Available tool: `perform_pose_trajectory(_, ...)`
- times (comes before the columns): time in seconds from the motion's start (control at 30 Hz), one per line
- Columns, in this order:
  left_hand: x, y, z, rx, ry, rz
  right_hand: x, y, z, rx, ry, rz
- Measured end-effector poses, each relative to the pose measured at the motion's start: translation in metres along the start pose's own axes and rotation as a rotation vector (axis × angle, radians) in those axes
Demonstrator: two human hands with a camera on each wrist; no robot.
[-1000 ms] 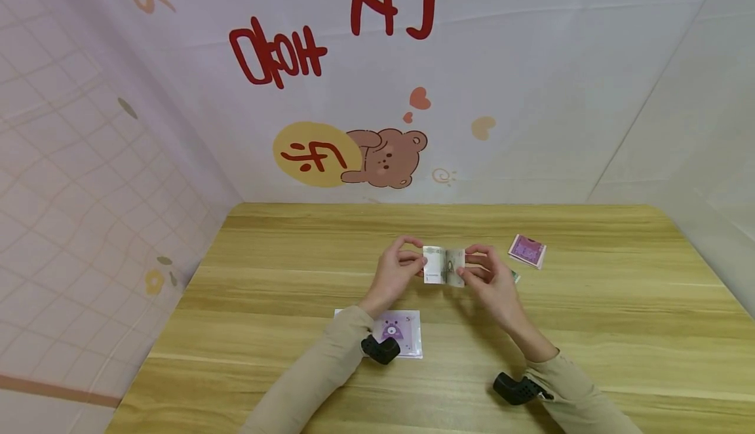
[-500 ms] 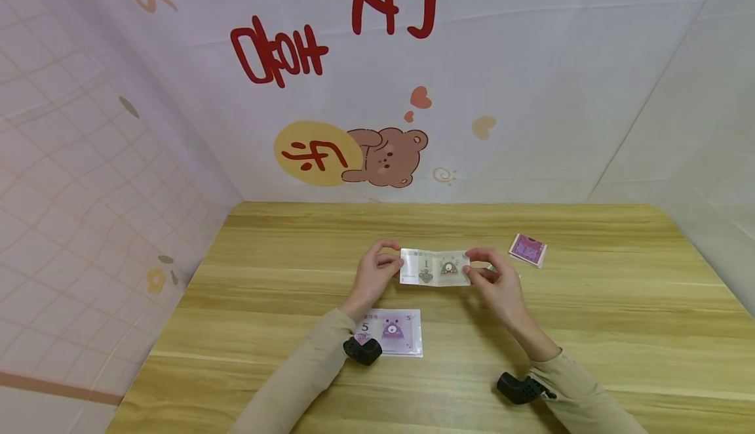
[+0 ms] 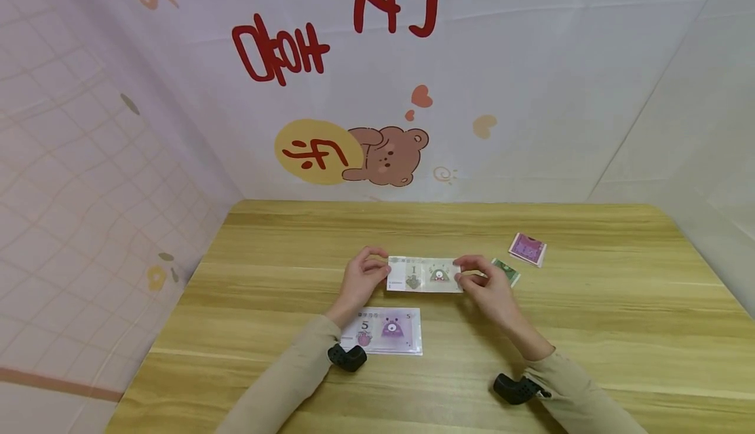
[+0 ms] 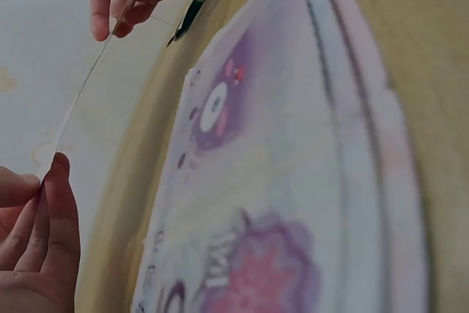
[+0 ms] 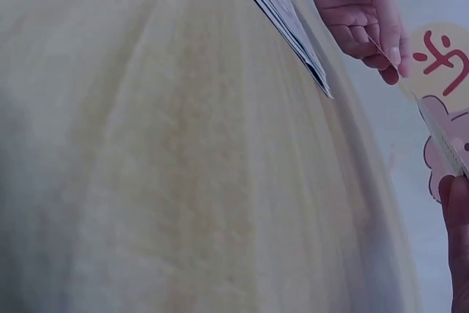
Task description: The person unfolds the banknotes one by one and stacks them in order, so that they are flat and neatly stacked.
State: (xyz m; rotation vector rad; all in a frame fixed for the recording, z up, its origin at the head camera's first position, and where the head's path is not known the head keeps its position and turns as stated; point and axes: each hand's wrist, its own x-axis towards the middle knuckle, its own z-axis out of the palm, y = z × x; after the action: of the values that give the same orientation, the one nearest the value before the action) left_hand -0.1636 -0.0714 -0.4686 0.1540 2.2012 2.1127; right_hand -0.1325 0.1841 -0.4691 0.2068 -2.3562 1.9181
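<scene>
A pale green play banknote [image 3: 425,275] marked 1 is stretched between both hands, a crease down its middle. Thumb and fingers of my left hand [image 3: 360,280] pinch its left end; my right hand [image 3: 492,290] pinches the right end. Edge-on in the left wrist view, the note [image 4: 77,97] looks like a thin line above the table. Nearer me lies a stack of purple play banknotes [image 3: 389,332] marked 5, its lower left partly behind the left sleeve. Just beyond the right hand is a folded green note [image 3: 507,272], partly covered by it.
A folded magenta note [image 3: 527,249] lies farther back on the right of the wooden table [image 3: 619,303]. Behind the table hangs a printed white backdrop [image 3: 531,80] with a bear and red characters. Black wrist cameras sit on both sleeves.
The creased banknote has opened out from half-folded to nearly flat. My left hand moved left, and both hands came slightly nearer. More of the purple stack and the green note shows now.
</scene>
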Motion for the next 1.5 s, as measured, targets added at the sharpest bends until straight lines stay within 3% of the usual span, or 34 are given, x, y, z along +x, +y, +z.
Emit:
perform_pose_trajectory(0.17, -0.012, 0.012, -0.005, 0.041, -0.031, 0.025, 0.000, 0.003, 0.003, -0.025, -0.032, -0.020)
perform_pose_trajectory(0.43, -0.012, -0.010, -0.018, 0.027, -0.022, -0.015, 0.001, 0.004, 0.008, 0.037, -0.113, 0.027)
perform_pose_trajectory(0.73, -0.023, -0.011, -0.036, 0.033, -0.038, -0.044, 0.000, 0.002, 0.018, 0.090, -0.186, 0.071)
perform_pose_trajectory(0.93, -0.031, -0.007, -0.049, 0.073, -0.061, -0.042, -0.003, 0.000, 0.026, 0.042, -0.229, 0.096)
perform_pose_trajectory(1.5, -0.054, -0.006, -0.082, 0.178, -0.250, -0.012, -0.016, -0.002, 0.044, -0.008, -0.409, 0.072)
